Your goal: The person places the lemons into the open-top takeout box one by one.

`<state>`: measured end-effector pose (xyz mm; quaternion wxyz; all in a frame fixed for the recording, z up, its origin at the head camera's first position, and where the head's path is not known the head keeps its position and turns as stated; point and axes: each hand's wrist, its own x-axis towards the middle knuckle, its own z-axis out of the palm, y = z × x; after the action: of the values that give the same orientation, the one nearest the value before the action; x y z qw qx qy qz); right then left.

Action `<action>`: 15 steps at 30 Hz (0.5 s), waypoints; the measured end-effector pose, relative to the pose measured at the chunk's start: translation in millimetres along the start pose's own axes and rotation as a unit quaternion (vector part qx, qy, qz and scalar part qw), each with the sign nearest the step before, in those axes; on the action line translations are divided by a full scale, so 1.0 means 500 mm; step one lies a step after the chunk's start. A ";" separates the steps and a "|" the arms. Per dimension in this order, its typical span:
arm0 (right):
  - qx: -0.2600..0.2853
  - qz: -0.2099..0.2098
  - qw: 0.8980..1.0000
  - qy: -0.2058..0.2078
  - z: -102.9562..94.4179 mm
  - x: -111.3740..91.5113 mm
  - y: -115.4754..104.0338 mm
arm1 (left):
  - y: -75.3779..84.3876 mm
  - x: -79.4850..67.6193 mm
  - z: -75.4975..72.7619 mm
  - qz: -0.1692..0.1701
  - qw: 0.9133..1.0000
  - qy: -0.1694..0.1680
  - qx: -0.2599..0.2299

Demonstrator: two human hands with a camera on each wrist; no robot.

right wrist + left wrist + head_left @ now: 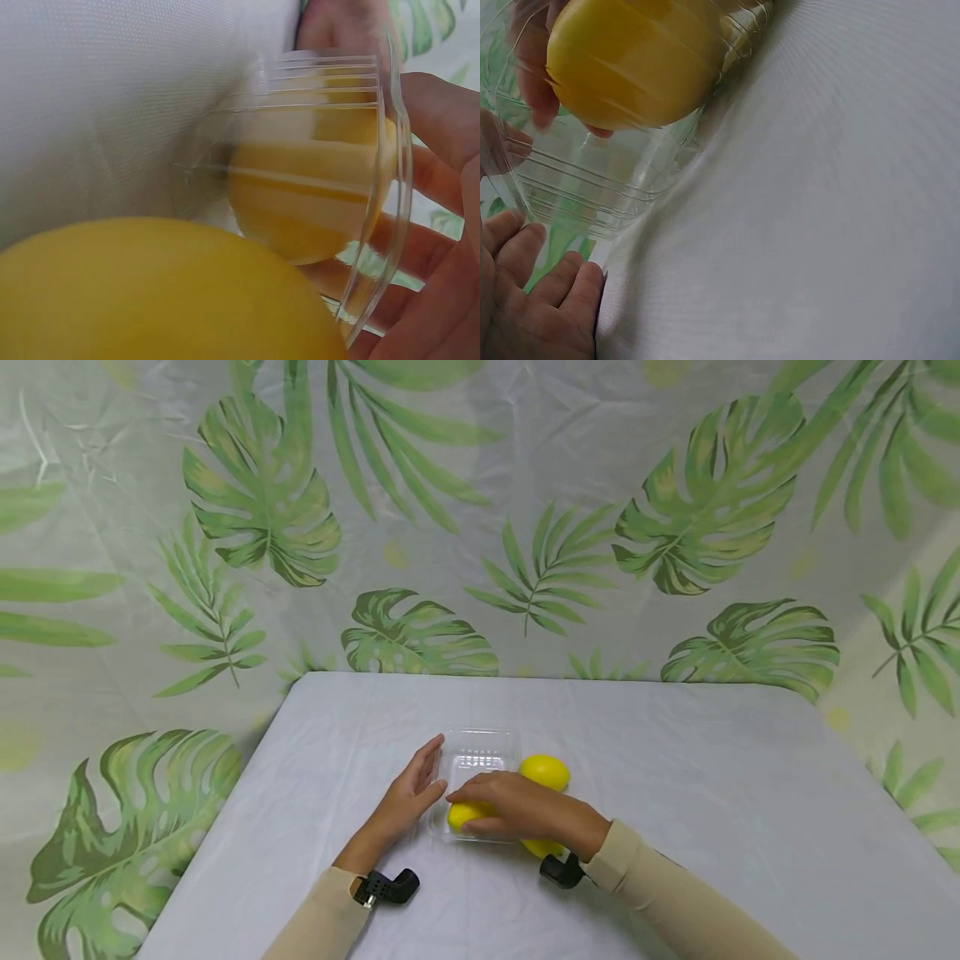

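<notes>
A clear plastic container (480, 732) sits mid-table in the head view. Inside its near part is a yellow lemon (467, 816), which my right hand (525, 806) grips from above, its thumb on the near side and fingers across the top. Through the clear wall, the left wrist view shows the same lemon (634, 64) with fingertips beside it. My left hand (405, 797) rests along the container's left side, fingers extended. Just right of the container lies a second lemon (545, 771). A third lemon (543, 848) shows partly beneath my right wrist.
A white cloth (712, 793) covers the table. Behind it hangs a backdrop (555, 468) printed with green leaves. Each wrist wears a black camera, the left one (390, 887) close to the container's near left.
</notes>
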<state>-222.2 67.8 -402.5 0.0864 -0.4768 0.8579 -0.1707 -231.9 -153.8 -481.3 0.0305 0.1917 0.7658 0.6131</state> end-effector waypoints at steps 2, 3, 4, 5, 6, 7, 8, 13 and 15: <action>-0.005 0.002 1.000 -0.004 -0.001 0.000 -0.001 | 0.000 0.000 0.000 0.000 1.000 0.000 -0.002; -0.006 0.004 1.000 -0.007 -0.001 0.000 -0.002 | 0.002 0.000 0.000 -0.001 1.000 0.000 -0.001; -0.008 0.005 1.000 -0.010 -0.001 0.001 -0.002 | 0.003 -0.001 0.000 -0.001 1.000 0.000 0.001; -0.009 0.008 1.000 -0.012 -0.002 0.001 -0.003 | 0.004 -0.001 0.000 0.001 1.000 0.000 0.001; -0.010 0.011 1.000 -0.015 -0.003 0.001 -0.003 | 0.004 -0.001 0.000 0.001 1.000 0.000 0.002; -0.010 0.015 1.000 -0.017 -0.004 0.001 -0.004 | 0.005 -0.002 0.000 -0.001 1.000 0.001 0.003; -0.009 0.020 1.000 -0.019 -0.005 0.001 -0.005 | 0.005 -0.002 0.000 -0.001 1.000 0.001 0.002; -0.009 0.033 0.999 -0.025 -0.008 0.000 -0.007 | 0.006 -0.002 0.000 -0.006 1.000 -0.002 -0.001; -0.010 0.032 0.999 -0.026 -0.008 0.000 -0.007 | 0.025 -0.005 -0.001 -0.007 1.000 -0.007 0.001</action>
<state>-220.7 67.0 -397.7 0.1095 -0.4546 0.8718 -0.1463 -226.7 -152.8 -469.9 0.0399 0.1906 0.7677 0.6105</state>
